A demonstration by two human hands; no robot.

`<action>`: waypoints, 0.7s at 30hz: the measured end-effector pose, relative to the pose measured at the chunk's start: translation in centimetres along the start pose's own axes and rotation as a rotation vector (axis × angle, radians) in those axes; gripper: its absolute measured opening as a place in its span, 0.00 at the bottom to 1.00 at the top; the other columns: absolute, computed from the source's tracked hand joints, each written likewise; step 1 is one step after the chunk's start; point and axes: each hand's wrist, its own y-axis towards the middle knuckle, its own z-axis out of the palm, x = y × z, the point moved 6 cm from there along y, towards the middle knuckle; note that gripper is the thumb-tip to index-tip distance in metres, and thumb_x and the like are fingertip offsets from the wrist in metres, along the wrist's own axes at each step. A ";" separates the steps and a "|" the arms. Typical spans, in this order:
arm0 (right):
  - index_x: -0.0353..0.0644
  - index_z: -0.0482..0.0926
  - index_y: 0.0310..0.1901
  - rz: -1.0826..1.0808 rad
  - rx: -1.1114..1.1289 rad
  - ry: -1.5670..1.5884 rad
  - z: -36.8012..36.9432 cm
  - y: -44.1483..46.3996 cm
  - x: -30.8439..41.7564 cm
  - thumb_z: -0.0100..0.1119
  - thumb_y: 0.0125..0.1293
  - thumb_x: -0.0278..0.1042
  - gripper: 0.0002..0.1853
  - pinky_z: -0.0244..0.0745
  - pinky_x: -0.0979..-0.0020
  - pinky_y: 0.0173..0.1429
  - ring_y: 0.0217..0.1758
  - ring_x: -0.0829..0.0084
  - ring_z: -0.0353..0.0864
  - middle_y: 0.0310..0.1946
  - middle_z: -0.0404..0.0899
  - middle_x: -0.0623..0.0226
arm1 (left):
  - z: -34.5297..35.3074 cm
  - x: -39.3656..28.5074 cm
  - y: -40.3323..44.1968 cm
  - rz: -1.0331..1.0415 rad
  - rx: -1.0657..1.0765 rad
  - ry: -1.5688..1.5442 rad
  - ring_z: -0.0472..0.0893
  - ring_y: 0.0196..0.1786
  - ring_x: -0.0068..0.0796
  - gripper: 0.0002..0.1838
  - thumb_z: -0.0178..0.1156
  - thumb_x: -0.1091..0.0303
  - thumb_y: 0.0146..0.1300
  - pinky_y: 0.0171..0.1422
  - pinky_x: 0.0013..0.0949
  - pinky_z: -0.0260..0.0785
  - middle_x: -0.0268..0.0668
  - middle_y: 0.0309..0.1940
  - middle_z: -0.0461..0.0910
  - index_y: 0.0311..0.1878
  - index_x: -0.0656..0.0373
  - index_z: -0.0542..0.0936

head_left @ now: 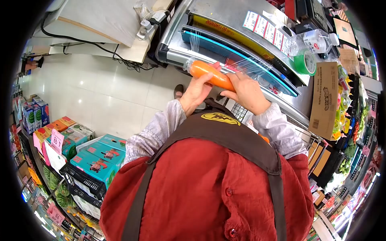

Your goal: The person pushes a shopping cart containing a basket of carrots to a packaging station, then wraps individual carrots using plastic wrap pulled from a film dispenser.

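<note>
An orange carrot (pixel 209 76) wrapped in clear film lies across both hands, in front of the wrapping machine. My left hand (pixel 197 90) is closed around its middle, thumb on top. At the carrot's right end, my right hand (pixel 247 91) is closed with its fingers and thumb on it. Crumpled film gathers at the carrot's left tip. Just beyond the hands is the metal wrapping machine (pixel 219 12), with wrinkled clear film (pixel 251 66) over its front part. What the undersides of my fingers touch is hidden.
On the machine lie price labels (pixel 268 33), a plastic bottle (pixel 315 41) and green tape (pixel 304 63). A cardboard box (pixel 324 100) stands at the right. Teal boxes (pixel 100 154) and a black crate (pixel 82 180) are at the lower left. A black cable (pixel 86 41) hangs by the cabinet.
</note>
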 end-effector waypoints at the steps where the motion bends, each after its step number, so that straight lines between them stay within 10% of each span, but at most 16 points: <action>1: 0.42 0.76 0.50 -0.004 0.003 -0.003 -0.7 0.1 0.0 0.67 0.56 0.45 0.23 0.75 0.59 0.46 0.43 0.53 0.78 0.40 0.78 0.58 | -0.2 -0.1 0.2 0.028 -0.041 -0.019 0.61 0.71 0.41 0.28 0.63 0.69 0.60 0.76 0.47 0.49 0.44 0.66 0.65 0.62 0.56 0.64; 7: 0.42 0.73 0.51 -0.116 -0.500 -0.197 -7.3 3.5 -1.4 0.71 0.48 0.43 0.29 0.72 0.63 0.50 0.48 0.60 0.73 0.43 0.74 0.63 | 1.5 0.5 1.4 0.062 -0.214 -0.084 0.68 0.65 0.34 0.22 0.63 0.73 0.59 0.73 0.40 0.56 0.41 0.58 0.72 0.56 0.58 0.69; 21: 0.45 0.71 0.47 0.009 -0.344 -0.348 -2.5 8.1 -2.5 0.73 0.44 0.47 0.30 0.73 0.62 0.46 0.47 0.62 0.75 0.39 0.73 0.63 | 1.5 -0.1 3.8 0.161 -0.527 0.061 0.79 0.39 0.28 0.13 0.66 0.74 0.56 0.46 0.32 0.72 0.35 0.35 0.78 0.42 0.60 0.73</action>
